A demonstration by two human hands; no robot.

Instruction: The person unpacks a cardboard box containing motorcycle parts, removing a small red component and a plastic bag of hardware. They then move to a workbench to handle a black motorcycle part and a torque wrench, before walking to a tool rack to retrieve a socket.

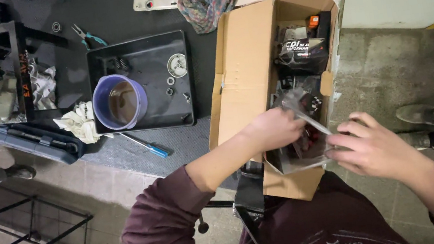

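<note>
While left hand [274, 128] pinches clear plastic bag [302, 105] inside cardboard box [246, 67], right hand [370, 145] half-open at bag's edge; we judge bag light, limp, slippery — grip by top edge.

Grey tiled floor [390, 66], dark workbench [116, 11], black wire rack [34, 227] below

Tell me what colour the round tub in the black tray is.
The tub is purple, with brown liquid inside; the head view shows it.
</note>
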